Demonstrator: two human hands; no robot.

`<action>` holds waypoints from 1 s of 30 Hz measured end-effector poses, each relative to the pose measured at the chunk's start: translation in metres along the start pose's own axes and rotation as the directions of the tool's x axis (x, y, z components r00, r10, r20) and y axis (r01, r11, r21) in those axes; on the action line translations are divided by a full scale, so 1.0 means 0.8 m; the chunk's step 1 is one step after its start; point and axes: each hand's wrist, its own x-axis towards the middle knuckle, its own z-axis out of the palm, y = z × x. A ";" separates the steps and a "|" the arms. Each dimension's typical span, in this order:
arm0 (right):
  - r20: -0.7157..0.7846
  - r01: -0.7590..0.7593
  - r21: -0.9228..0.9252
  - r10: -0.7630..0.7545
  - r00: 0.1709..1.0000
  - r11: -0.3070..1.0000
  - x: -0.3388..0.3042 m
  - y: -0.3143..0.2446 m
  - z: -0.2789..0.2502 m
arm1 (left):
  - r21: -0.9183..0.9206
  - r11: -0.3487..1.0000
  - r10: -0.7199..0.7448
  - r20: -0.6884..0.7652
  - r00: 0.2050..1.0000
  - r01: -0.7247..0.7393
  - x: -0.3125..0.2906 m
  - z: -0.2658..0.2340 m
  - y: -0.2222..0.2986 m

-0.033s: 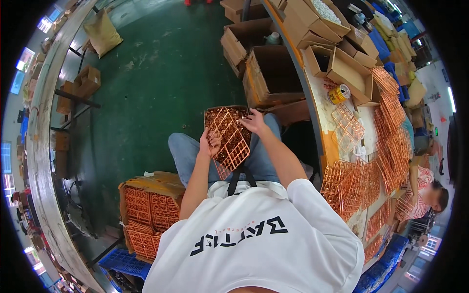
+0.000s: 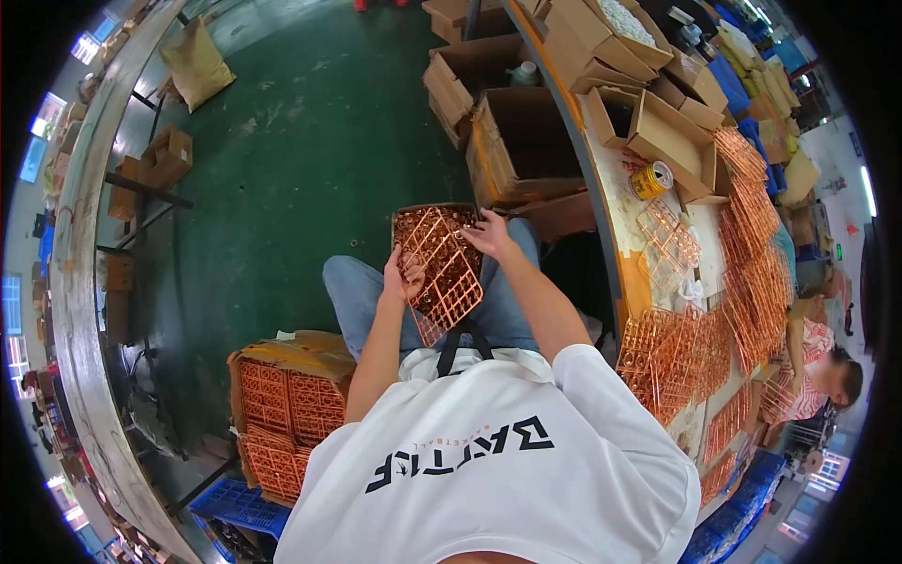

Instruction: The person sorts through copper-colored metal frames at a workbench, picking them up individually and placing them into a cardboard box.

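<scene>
A copper-coloured lattice panel (image 2: 442,265) is held at a slant above a box of small shiny copper-coloured pieces (image 2: 410,222) between my knees. My left hand (image 2: 404,274) has its fingers curled round the panel's left edge. At the panel's upper right side is my right hand (image 2: 485,235), thumb and fingertips bent together against the edge. Whatever lies between those fingertips is too small to make out. The panel covers much of the loose pieces behind it.
An open carton of stacked copper-coloured panels (image 2: 291,395) stands to my left, beside a blue crate (image 2: 240,508). On the right-hand bench are more panels (image 2: 672,362), a yellow can (image 2: 650,180) and cartons (image 2: 672,136). Another person (image 2: 808,376) sits across it. Large open cartons (image 2: 526,141) stand ahead.
The lattice panel has tilted slightly, its lower end shifting a little. Both hands stay in almost the same places.
</scene>
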 end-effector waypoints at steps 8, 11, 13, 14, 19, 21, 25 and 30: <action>0.030 -0.154 -0.575 0.209 0.977 0.804 -0.050 -0.004 -0.004 | 0.193 0.980 -0.056 0.026 0.998 0.050 0.027 -0.022 0.010; 0.174 -0.316 -0.585 0.496 0.851 0.747 -0.095 0.006 -0.018 | 0.487 0.873 0.096 -0.164 0.982 -0.004 0.033 -0.023 0.000; 0.237 -0.017 -0.771 0.312 0.920 0.636 -0.121 0.015 -0.033 | 0.512 0.859 0.075 -0.169 0.983 0.023 0.037 -0.018 -0.008; 0.213 -0.002 -0.742 0.239 0.947 0.670 -0.131 0.016 -0.037 | 0.511 0.859 0.069 -0.162 0.984 0.024 0.041 -0.014 -0.013; 0.244 0.077 -0.607 0.094 0.965 0.791 -0.152 0.025 -0.059 | 0.452 0.892 0.018 -0.078 0.997 0.019 0.052 -0.017 -0.012; 0.252 0.108 -0.539 0.037 0.967 0.835 -0.152 0.030 -0.063 | 0.473 0.881 0.022 -0.075 0.997 0.016 0.051 -0.014 -0.008; 0.269 0.156 -0.449 -0.033 0.962 0.880 -0.149 0.024 -0.079 | 0.530 0.847 0.049 -0.168 0.985 0.048 0.048 0.017 -0.020; 0.269 0.134 -0.517 0.012 0.963 0.846 -0.132 0.031 -0.069 | 0.550 0.835 -0.027 -0.013 1.000 0.030 0.056 0.012 0.008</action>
